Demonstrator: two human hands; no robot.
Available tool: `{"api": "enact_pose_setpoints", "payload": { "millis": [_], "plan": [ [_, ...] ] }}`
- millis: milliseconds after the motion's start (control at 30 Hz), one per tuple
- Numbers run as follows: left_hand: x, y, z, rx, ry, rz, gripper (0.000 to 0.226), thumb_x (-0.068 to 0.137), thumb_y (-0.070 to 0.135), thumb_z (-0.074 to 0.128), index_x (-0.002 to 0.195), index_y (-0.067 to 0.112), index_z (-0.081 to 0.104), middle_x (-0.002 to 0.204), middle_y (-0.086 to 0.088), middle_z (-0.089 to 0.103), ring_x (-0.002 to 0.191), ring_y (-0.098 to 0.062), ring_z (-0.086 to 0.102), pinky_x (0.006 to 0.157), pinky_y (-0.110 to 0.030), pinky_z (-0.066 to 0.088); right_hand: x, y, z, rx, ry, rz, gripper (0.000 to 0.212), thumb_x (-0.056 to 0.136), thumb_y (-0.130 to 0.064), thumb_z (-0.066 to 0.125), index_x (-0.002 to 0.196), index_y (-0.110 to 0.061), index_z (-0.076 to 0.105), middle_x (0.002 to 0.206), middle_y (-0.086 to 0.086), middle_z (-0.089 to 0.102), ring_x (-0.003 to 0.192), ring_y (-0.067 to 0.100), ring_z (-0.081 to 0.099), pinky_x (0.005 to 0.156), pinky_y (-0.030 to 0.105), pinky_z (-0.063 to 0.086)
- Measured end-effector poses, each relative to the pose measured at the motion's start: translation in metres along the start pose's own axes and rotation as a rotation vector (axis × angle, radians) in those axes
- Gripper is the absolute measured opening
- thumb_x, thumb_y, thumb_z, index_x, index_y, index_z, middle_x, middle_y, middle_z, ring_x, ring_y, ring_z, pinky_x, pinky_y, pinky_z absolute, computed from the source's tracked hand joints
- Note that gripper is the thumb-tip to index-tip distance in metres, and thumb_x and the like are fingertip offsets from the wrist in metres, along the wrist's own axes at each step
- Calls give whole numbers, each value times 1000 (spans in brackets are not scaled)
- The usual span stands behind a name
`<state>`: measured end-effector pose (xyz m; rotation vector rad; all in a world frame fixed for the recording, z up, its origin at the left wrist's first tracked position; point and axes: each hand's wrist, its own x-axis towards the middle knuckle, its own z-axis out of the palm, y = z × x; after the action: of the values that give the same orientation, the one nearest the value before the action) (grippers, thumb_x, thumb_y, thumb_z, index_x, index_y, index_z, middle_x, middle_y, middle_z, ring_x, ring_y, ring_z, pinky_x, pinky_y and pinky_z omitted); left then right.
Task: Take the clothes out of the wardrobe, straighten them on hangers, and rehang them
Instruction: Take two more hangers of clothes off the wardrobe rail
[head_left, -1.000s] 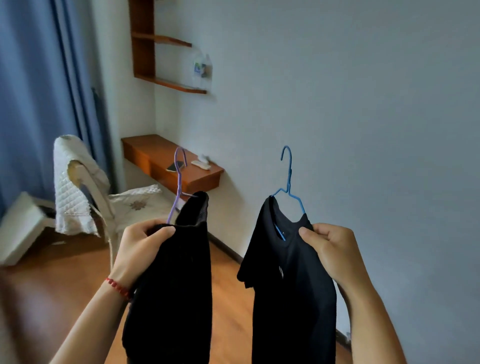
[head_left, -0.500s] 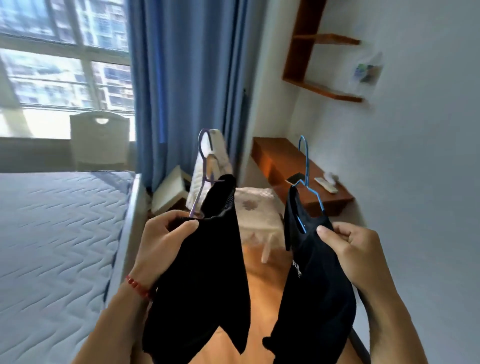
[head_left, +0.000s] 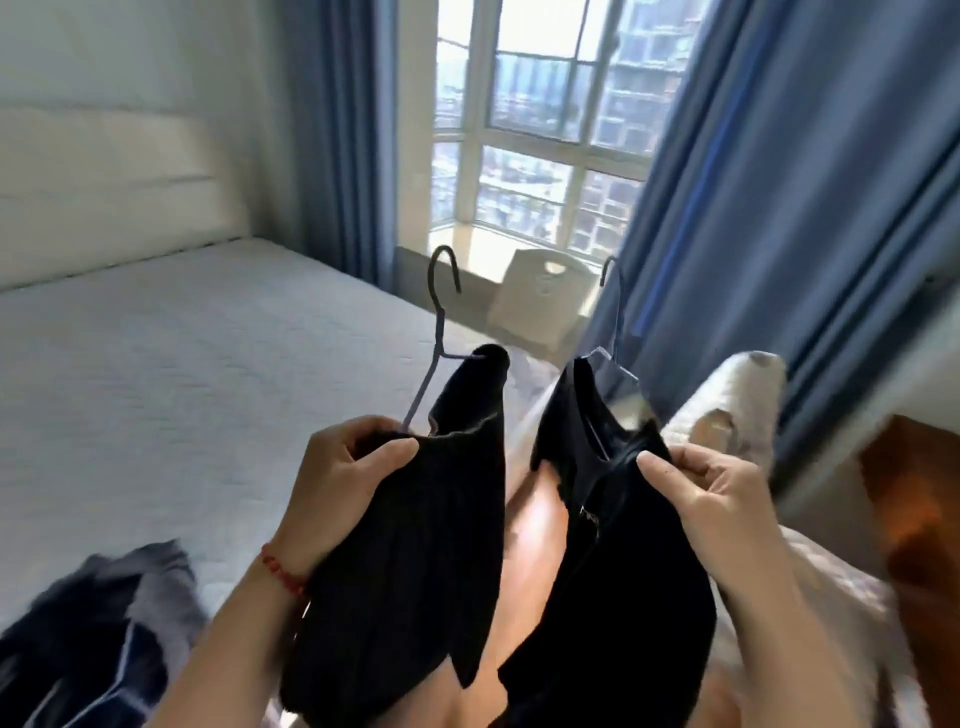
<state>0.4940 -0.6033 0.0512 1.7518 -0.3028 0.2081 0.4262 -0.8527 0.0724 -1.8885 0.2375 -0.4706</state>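
Since half a second ago the head view has swung left: shelf and desk wall gone from sight, bed and window now fill the background. Both garments ride in the same grips as before.

Head view. Left hand (head_left: 343, 483): fingers and thumb curled, pinching the top edge of a black garment (head_left: 415, 561) together with the lower wire of a purple hanger (head_left: 439, 332). Hook upright, above the hand. Garment hangs bunched below the fist. Red bracelet (head_left: 283, 571) on that wrist.

Right hand (head_left: 711, 499): fingers curled, thumb pressed on the shoulder of a second black garment (head_left: 618, 571), which sits on a blue hanger (head_left: 613, 322). Hook upright, blurred against the curtain (head_left: 753, 208). Small pale mark on the cloth near the chest; unreadable.

The two garments hang side by side, apart, wood floor showing between them.

Surroundings: bed (head_left: 182, 389) to the left, pale headboard behind. Dark and grey clothes (head_left: 98, 634) heaped on the mattress at lower left. Window (head_left: 535, 130) centre, white chair back (head_left: 545, 296) below it. White quilted chair (head_left: 737, 395) at right, blurred.
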Motion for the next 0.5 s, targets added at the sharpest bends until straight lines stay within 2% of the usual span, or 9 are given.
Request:
{"api": "enact_pose_setpoints", "payload": {
  "millis": [67,167,233,333,433,500],
  "plan": [
    [-5,-1,-20,31,108,-22,22,80,1,62,68,19,68,62,19,68,61,6,61,56,-2,42,15,-3,22,47,-79,-26,27,83,-7,64,57,-15,68,48,-8,64,44,0,53,47,13,43],
    [-13,0,-55,62,250,-31,21,80,4,64,67,20,69,62,17,68,60,6,61,57,-3,43,30,-15,59,132,-186,-57,20,83,-6,64,64,-11,70,49,-4,63,42,3,53,42,11,42],
    [-17,5,-80,77,326,-28,20,79,7,66,66,23,69,62,16,69,59,6,61,57,-3,44,37,-25,83,159,-253,-93,16,83,-6,63,68,-6,70,49,1,63,44,4,53,44,11,41],
    [-22,13,-120,82,424,-28,27,78,4,66,62,25,69,57,16,68,56,5,61,55,-3,44,47,-39,123,158,-316,-159,14,83,-11,65,71,-5,70,61,20,63,56,12,53,53,20,41],
    [-28,16,-162,81,471,-25,23,69,12,69,56,31,71,57,15,68,56,4,61,57,-4,45,55,-55,167,177,-366,-199,16,81,-12,66,70,-1,69,61,14,59,56,14,50,51,20,38],
    [-32,14,-188,68,503,-36,24,69,11,69,57,31,71,56,13,68,55,3,61,57,-5,46,54,-67,196,206,-408,-220,14,81,-12,66,70,-4,66,56,6,57,52,11,49,48,18,37]
  ]
}}
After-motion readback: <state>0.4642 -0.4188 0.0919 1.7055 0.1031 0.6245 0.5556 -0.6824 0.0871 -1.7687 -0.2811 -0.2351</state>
